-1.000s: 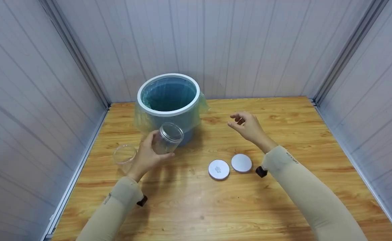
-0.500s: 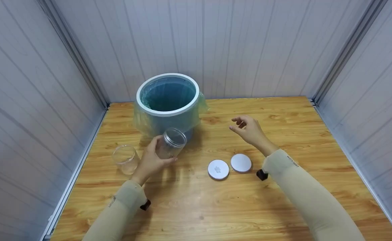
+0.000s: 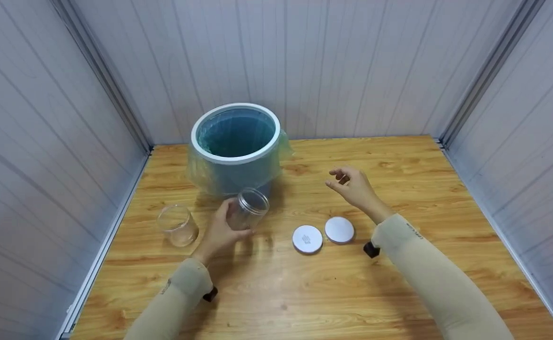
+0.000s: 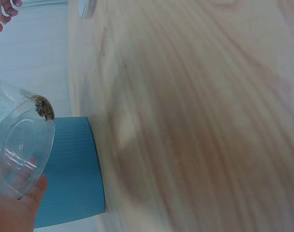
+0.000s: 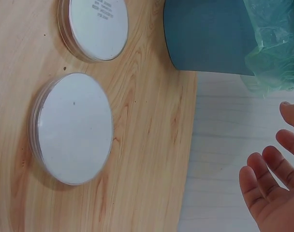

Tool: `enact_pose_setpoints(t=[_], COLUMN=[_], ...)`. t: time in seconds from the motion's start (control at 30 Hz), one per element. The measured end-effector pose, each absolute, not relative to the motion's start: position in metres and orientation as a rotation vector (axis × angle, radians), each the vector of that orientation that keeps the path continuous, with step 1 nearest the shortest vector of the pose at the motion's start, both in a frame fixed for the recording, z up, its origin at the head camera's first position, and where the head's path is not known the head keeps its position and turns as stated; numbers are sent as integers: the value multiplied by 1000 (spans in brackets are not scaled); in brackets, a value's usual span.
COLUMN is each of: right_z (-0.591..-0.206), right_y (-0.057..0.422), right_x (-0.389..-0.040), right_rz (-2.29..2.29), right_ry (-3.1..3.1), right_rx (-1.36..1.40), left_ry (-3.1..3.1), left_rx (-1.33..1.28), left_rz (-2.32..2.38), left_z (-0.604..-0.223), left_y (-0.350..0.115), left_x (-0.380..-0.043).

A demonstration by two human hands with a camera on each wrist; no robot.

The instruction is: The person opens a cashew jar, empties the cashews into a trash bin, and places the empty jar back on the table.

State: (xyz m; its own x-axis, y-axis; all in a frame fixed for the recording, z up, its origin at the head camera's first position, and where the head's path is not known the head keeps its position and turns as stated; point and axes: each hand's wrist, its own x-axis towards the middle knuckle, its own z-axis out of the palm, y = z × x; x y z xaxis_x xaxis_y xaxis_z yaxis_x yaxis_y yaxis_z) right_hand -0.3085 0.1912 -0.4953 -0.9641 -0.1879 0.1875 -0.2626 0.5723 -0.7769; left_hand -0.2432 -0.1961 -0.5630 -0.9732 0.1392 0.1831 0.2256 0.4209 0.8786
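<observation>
My left hand [image 3: 222,231] grips a clear plastic jar [image 3: 248,212] without a lid, tilted with its threaded mouth to the upper right, just in front of the trash bin [image 3: 257,186]. In the left wrist view, a small brown clump [image 4: 42,107] clings inside the jar near its base. A second clear jar [image 3: 178,225] stands upright and lidless on the table, left of that hand. My right hand [image 3: 354,189] hovers over the table with loosely bent fingers and nothing in them. Nearest to it lie two round white lids, one plain [image 3: 339,230] and one printed [image 3: 307,239].
A greenish plastic bag lines the blue bin and hangs over its white rim [image 3: 196,141]. The wooden table [image 3: 281,302] is enclosed by pale panel walls [image 3: 333,66]. Tiny dark specks dot the wood near the lids.
My left hand has carried the jar a little to the right and nearer to me, away from the bin's rim. The right hand has dropped slightly, still holding nothing.
</observation>
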Motion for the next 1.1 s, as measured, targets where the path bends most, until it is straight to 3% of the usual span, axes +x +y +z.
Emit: enact_pose_setpoints(t=[1.1], right_z=[-513], right_y=[202], right_x=[-301], right_rz=[1341], right_ry=[-2735], right_rx=[342], left_ry=[-2646], left_rx=[-394], left_rz=[-1759], left_z=[-590], left_y=[-157], left_x=[-242])
